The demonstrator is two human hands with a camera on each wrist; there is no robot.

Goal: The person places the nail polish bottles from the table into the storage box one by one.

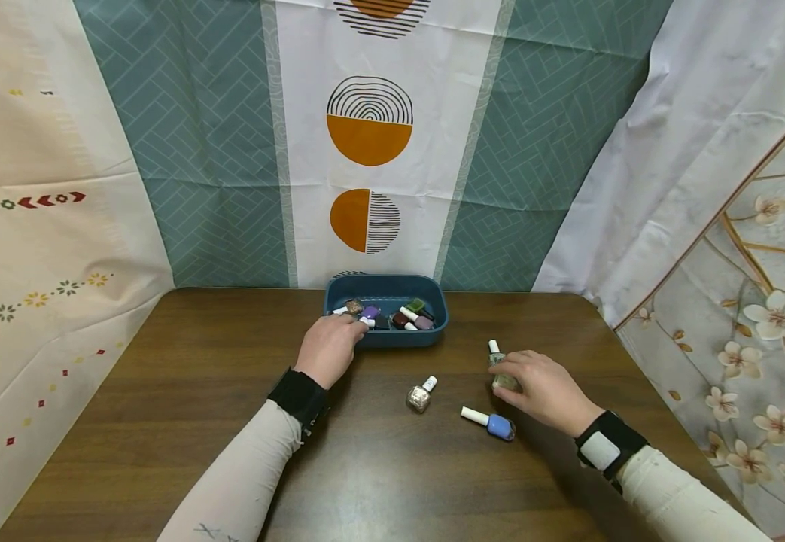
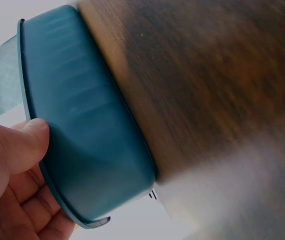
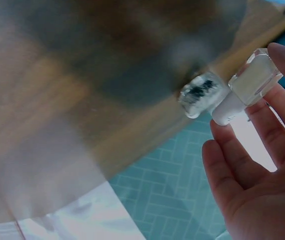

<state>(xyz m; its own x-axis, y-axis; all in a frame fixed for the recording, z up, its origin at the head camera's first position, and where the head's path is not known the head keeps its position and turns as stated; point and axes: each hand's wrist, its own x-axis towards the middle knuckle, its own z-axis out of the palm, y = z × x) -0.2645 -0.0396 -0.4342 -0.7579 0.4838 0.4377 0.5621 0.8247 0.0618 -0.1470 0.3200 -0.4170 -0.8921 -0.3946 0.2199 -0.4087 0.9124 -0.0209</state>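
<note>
My left hand point(image 1: 330, 348) grips the near left rim of a dark blue bin point(image 1: 399, 340). In the left wrist view the thumb lies on the outer wall and the fingers go behind the rim. My right hand point(image 1: 540, 388) pinches a clear, pale cream nail polish bottle point(image 3: 256, 80) between thumb and fingers, partly covered by the hand in the head view. Close beside it is a nail polish bottle with silver and black glitter point(image 3: 202, 95). A blue nail polish bottle point(image 1: 500, 427) and a gold glitter one point(image 1: 418, 399) lie left of the right hand.
Several nail polish bottles lie in the bin, among them a purple one point(image 1: 369, 312) and a green one point(image 1: 415, 305). The bin stands at the far edge of the wooden table point(image 1: 196, 399), before a patterned curtain point(image 1: 223, 150). Floral cloth point(image 1: 758, 361) hangs at the right.
</note>
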